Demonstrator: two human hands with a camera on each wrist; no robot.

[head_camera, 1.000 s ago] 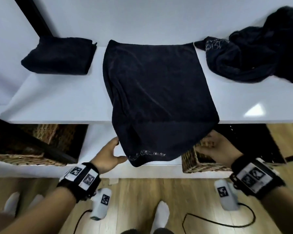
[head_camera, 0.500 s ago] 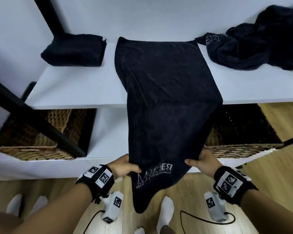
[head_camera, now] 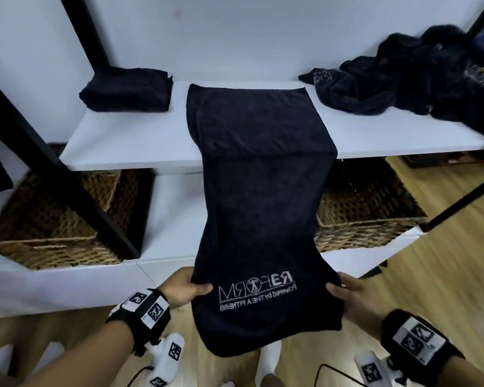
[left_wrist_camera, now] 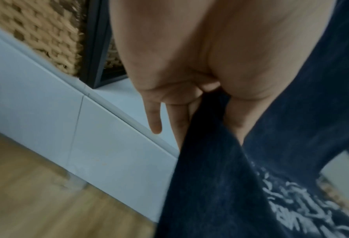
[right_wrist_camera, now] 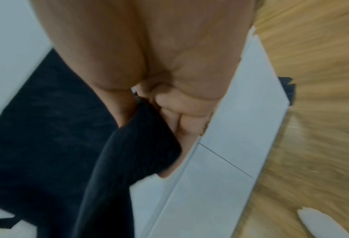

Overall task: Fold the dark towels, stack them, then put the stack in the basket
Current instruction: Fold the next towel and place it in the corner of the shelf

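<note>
A long dark towel point(head_camera: 260, 174) with mirrored white lettering lies with its far end on the white shelf point(head_camera: 129, 141) and its near end stretched over the edge towards me. My left hand point(head_camera: 192, 287) pinches its near left edge, thumb on top point(left_wrist_camera: 210, 112). My right hand point(head_camera: 344, 293) grips the near right edge point(right_wrist_camera: 149, 128). The end below my hands hangs loose. A folded dark towel point(head_camera: 127, 89) sits at the shelf's back left. A crumpled heap of dark towels point(head_camera: 408, 85) lies at the back right.
Two wicker baskets stand on the lower white shelf, one at the left point(head_camera: 53, 219) and one at the right point(head_camera: 366, 213). Black frame posts point(head_camera: 53, 160) cross the left side. Wooden floor point(head_camera: 430, 275) lies below, with my socked feet near the bottom edge.
Both hands took hold of the towel's hanging end and pulled it out towards me and up, so the towel now stretches long and narrower off the shelf, its lettering showing.
</note>
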